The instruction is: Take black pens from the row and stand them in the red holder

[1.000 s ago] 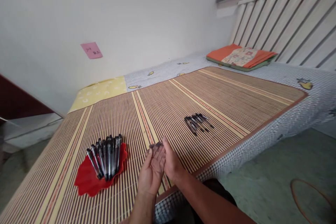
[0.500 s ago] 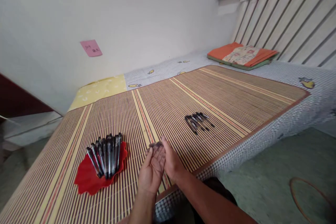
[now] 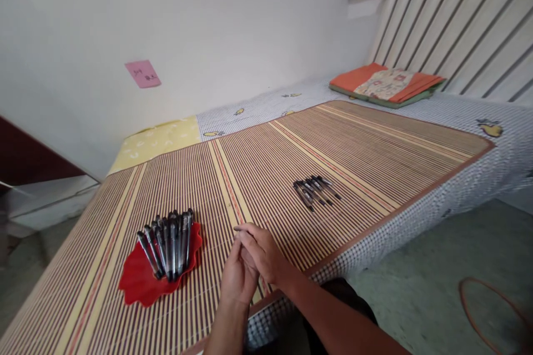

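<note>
My left hand (image 3: 239, 280) is palm up just above the striped mat (image 3: 179, 177), near its front edge. Across its palm and fingers lies my right hand (image 3: 264, 255), touching it, with fingers laid out rather than curled round anything. Most of my left fingers are hidden beneath; its thumb points forward. No object shows between the two hands. To the left, several black-capped clear pens (image 3: 172, 244) lean together on a red wavy-edged dish (image 3: 144, 285). Right of my hands, several more dark pens (image 3: 314, 191) lie side by side on the mat.
A folded orange and green cloth (image 3: 387, 84) lies at the far right corner, by white slats (image 3: 449, 39). A pink note (image 3: 142, 74) is stuck on the wall. Checked bedding (image 3: 453, 188) surrounds the mat. An orange-brown loop (image 3: 491, 288) shows on the floor.
My right hand has moved from beside the left hand to over its palm, covering the dark-smudged palm and fingers seen earlier. The pens and dish have stayed put.
</note>
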`<state>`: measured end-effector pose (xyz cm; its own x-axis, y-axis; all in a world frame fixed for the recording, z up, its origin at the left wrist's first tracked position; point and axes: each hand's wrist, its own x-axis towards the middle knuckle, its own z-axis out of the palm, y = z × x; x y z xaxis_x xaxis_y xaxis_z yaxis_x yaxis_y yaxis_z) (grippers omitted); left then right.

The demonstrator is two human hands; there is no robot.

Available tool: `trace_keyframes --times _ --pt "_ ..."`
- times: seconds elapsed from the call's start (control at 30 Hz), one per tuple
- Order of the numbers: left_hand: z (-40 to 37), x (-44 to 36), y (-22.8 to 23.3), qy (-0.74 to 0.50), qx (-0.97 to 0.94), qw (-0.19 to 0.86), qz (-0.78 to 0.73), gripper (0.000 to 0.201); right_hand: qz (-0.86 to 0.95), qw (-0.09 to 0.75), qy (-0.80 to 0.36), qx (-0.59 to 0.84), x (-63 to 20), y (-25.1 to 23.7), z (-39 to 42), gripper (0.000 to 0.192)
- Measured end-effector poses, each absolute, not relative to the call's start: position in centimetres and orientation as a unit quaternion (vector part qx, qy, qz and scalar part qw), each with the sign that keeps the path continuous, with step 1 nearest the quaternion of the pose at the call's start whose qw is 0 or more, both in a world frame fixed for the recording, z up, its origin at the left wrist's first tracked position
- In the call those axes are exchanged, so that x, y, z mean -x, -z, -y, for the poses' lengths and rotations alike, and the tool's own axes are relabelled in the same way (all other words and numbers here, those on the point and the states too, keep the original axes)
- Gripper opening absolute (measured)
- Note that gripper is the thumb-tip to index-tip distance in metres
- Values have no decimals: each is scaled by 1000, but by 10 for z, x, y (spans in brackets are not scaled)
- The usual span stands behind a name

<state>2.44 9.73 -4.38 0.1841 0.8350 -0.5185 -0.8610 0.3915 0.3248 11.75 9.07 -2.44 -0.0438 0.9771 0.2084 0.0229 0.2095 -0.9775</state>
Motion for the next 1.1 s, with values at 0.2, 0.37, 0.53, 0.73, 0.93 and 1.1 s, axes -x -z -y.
trace_keyframes --times 0.2,0.37,0.53,0.73,0.93,1.1 --pt "-96 -29 45 -556 2 756 -347 39 606 515 -403 454 -117 31 -95 29" --pt "-93 -29 49 -539 -74 779 -312 20 642 497 -294 504 -158 30 -103 25" --pt "-91 -31 46 -535 -85 774 -328 20 581 401 -58 706 -239 33 -109 20" --pt "-91 -32 44 -528 -107 775 -330 19 524 155 -44 836 -266 32 -103 17" --pt "-91 -31 46 -530 -107 771 -336 10 531 131 -67 835 -259 30 -105 16" --pt "-90 -31 47 -528 -126 772 -331 15 543 156 -77 822 -260 31 -104 14"
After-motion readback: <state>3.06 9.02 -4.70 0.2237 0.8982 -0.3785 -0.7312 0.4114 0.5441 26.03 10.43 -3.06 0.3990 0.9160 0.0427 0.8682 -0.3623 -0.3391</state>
